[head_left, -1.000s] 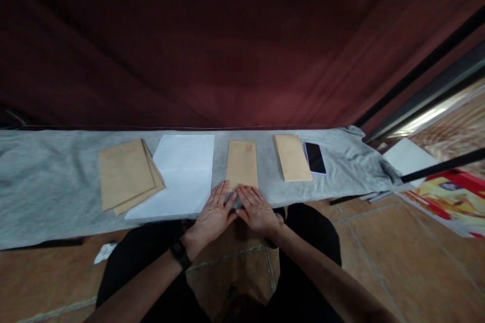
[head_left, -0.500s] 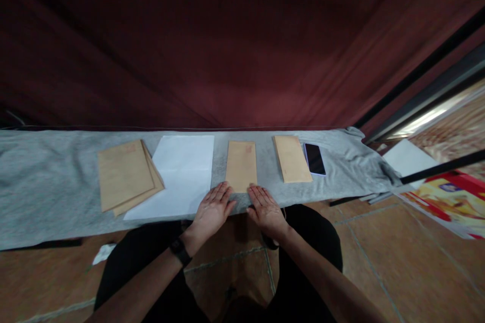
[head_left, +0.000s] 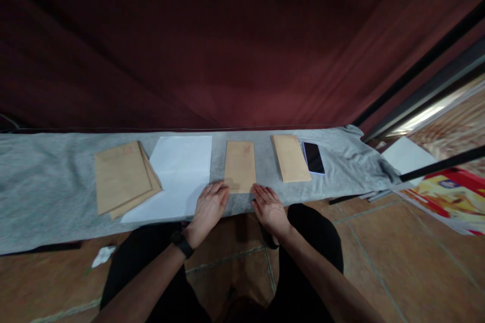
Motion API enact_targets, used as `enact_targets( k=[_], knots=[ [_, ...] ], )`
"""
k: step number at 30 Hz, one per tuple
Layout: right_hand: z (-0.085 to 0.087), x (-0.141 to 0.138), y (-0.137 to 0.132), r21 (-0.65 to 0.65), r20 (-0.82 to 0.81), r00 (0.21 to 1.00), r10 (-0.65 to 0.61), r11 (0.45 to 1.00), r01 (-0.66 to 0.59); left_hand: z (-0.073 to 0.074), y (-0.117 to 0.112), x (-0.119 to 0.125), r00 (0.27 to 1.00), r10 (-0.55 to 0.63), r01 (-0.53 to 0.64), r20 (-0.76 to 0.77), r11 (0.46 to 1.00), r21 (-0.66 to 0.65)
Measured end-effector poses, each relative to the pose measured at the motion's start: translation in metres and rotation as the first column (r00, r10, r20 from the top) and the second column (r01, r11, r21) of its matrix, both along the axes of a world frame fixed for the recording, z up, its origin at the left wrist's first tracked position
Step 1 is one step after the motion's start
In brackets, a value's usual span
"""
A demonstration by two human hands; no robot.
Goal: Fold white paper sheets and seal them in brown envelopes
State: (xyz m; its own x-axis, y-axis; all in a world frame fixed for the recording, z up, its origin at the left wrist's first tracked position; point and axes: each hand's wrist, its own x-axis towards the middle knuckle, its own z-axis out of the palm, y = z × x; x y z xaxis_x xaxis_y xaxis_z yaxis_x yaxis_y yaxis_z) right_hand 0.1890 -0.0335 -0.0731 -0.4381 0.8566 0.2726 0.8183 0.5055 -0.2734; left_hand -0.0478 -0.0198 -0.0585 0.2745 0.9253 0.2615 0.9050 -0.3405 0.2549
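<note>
A brown paper envelope (head_left: 240,164) with a reddish printed mark near its top right corner lies upright before me on the grey cloth. My left hand (head_left: 210,207) is at its lower left corner, fingers together and stretched out. At the lower right corner, the fingertips of my right hand (head_left: 270,210) touch or nearly touch the edge, also extended. Neither hand lifts the envelope. Left of it lies a white sheet of paper (head_left: 184,171), partly under a small stack of brown envelopes (head_left: 123,176). More brown envelopes (head_left: 291,159) lie to the right, apparently stacked.
A phone (head_left: 313,157) with a dark screen lies beside the right-hand envelopes. Grey cloth (head_left: 45,186) covers the narrow surface, and a dark red curtain (head_left: 227,60) hangs behind it. A red and yellow box (head_left: 454,194) stands at the right, near a black bar (head_left: 443,165).
My hands have shifted slightly outward along the envelope's lower edge and turned a little onto their sides. The envelope stays flat on the cloth. The view has shifted slightly.
</note>
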Motion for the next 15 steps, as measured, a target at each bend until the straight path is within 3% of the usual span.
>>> enact_targets(
  k=[3,7,10,15],
  knots=[
    [0.001,-0.002,0.000,0.003,-0.008,1.000,-0.007,1.000,0.007,-0.003,0.005,0.002,1.000,-0.023,0.023,0.016,1.000,-0.007],
    [0.001,-0.003,0.002,0.001,-0.018,1.000,-0.013,1.000,0.013,-0.010,0.026,0.007,0.985,-0.173,0.173,0.005,0.985,-0.027],
    [0.001,-0.001,0.005,-0.004,-0.051,0.999,-0.005,1.000,0.005,-0.013,0.061,0.014,0.962,-0.272,0.268,-0.036,0.960,-0.081],
    [0.002,0.002,0.009,0.001,-0.078,0.997,0.026,1.000,-0.026,-0.013,0.141,0.028,0.955,-0.282,0.268,-0.089,0.953,-0.142]
  ],
)
